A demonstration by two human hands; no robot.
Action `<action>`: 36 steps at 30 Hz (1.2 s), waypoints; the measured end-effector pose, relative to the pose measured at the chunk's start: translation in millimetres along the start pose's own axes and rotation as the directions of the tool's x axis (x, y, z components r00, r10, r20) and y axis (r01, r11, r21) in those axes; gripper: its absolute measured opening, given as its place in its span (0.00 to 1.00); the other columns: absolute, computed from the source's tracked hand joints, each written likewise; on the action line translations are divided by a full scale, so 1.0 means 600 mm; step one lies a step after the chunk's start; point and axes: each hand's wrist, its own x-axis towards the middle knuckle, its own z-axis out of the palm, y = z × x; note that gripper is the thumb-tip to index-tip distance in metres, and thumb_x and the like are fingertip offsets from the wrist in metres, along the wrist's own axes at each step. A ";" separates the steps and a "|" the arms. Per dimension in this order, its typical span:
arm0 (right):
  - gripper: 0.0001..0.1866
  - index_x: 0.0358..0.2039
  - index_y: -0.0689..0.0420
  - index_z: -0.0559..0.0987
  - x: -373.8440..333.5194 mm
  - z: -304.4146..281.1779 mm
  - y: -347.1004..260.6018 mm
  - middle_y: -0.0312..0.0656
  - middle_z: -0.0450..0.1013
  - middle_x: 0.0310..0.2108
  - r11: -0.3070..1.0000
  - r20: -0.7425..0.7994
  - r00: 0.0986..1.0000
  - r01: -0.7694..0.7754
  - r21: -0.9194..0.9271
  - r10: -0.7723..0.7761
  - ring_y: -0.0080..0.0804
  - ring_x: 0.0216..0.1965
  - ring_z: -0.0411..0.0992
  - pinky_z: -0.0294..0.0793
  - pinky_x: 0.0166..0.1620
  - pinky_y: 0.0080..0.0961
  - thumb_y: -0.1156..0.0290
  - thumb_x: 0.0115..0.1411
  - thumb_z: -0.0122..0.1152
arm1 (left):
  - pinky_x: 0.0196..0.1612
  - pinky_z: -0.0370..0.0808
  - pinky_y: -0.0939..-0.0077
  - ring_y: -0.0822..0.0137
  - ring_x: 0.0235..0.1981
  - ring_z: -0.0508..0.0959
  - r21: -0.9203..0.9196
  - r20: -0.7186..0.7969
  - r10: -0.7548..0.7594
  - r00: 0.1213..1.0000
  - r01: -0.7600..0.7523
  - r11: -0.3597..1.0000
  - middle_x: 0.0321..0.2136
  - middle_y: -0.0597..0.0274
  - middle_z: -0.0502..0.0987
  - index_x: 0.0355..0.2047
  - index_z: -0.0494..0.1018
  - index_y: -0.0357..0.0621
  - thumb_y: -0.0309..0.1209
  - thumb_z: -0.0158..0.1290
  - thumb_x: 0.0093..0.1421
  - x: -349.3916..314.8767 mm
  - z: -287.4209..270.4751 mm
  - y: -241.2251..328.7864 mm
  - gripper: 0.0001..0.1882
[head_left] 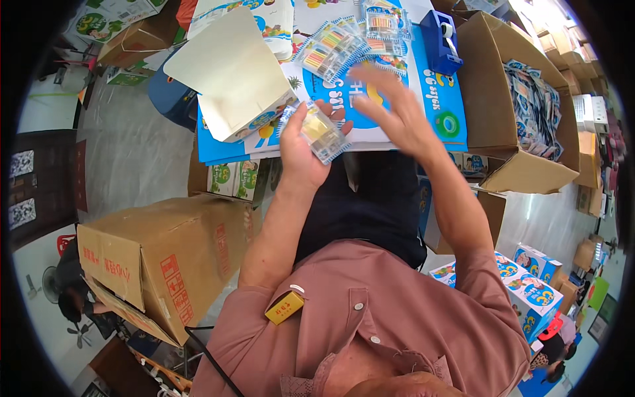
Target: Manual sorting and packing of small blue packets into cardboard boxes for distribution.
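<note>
My left hand (303,151) is closed on a small clear packet (323,134) with blue edges, perhaps more than one in a stack. Its thumb lies across the top and the fingertips curl around the far side. To the right, my right hand (399,114) hovers over the blue printed table surface (357,129), fingers apart, slightly blurred and holding nothing. Beyond it several similar packets (333,47) with coloured sticks lie fanned out, and further packets (385,26) sit beside them. Left of my left hand stands a white carton (231,79) with its flap raised.
A blue tape dispenser (442,43) and a green tape roll (448,124) are on the table's right side. An open cardboard box (486,99) full of packets stands at the right. Another large cardboard box (169,258) is at my left. Printed cartons (529,291) are stacked lower right.
</note>
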 end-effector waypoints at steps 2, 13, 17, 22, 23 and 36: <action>0.38 0.56 0.62 0.80 0.077 0.018 0.021 0.54 0.68 0.65 0.793 -0.251 0.954 -0.023 -0.609 -0.165 0.53 0.69 0.62 0.58 0.70 0.47 0.41 0.57 0.68 | 0.53 0.80 0.51 0.57 0.49 0.79 -0.040 0.066 -0.032 0.997 0.035 0.999 0.45 0.55 0.77 0.51 0.70 0.40 0.43 0.48 0.72 -0.006 0.000 0.002 0.18; 0.27 0.44 0.61 0.80 0.153 0.090 0.112 0.54 0.71 0.60 0.794 -0.340 0.923 -0.068 -0.603 -0.179 0.45 0.66 0.65 0.61 0.67 0.47 0.51 0.57 0.75 | 0.58 0.77 0.45 0.51 0.55 0.78 0.057 0.084 0.036 0.996 -0.041 0.998 0.51 0.54 0.77 0.60 0.66 0.40 0.37 0.50 0.72 -0.022 -0.024 -0.024 0.21; 0.20 0.40 0.61 0.76 0.083 0.047 0.019 0.55 0.76 0.50 0.952 -0.193 0.932 -0.297 0.072 0.306 0.43 0.58 0.74 0.73 0.57 0.43 0.60 0.59 0.75 | 0.55 0.80 0.51 0.54 0.53 0.79 0.030 0.109 0.084 0.991 -0.087 0.996 0.52 0.54 0.77 0.59 0.68 0.41 0.42 0.51 0.73 -0.017 -0.028 -0.029 0.21; 0.19 0.44 0.64 0.78 -0.024 0.066 -0.002 0.54 0.78 0.45 0.894 -0.094 0.955 -0.224 0.388 0.280 0.37 0.49 0.78 0.76 0.49 0.31 0.63 0.62 0.72 | 0.54 0.80 0.55 0.57 0.53 0.80 -0.128 0.271 0.162 0.949 -0.132 0.983 0.53 0.55 0.77 0.58 0.69 0.42 0.45 0.52 0.73 -0.012 0.010 -0.039 0.23; 0.20 0.46 0.65 0.78 -0.032 0.075 0.000 0.54 0.78 0.45 0.972 -0.127 0.988 -0.052 0.227 0.083 0.37 0.49 0.78 0.76 0.50 0.33 0.63 0.62 0.71 | 0.54 0.80 0.57 0.57 0.52 0.80 -0.070 0.249 0.176 0.952 -0.163 0.984 0.52 0.55 0.77 0.58 0.70 0.42 0.45 0.52 0.73 -0.006 0.007 -0.044 0.22; 0.39 0.51 0.65 0.81 0.175 0.060 0.102 0.58 0.66 0.65 0.545 -0.207 0.975 -0.131 -0.828 -0.079 0.57 0.69 0.58 0.57 0.67 0.58 0.40 0.55 0.71 | 0.54 0.80 0.58 0.57 0.49 0.82 -0.016 0.116 0.171 0.979 -0.170 0.985 0.47 0.55 0.81 0.54 0.72 0.40 0.40 0.51 0.73 0.002 -0.017 -0.044 0.18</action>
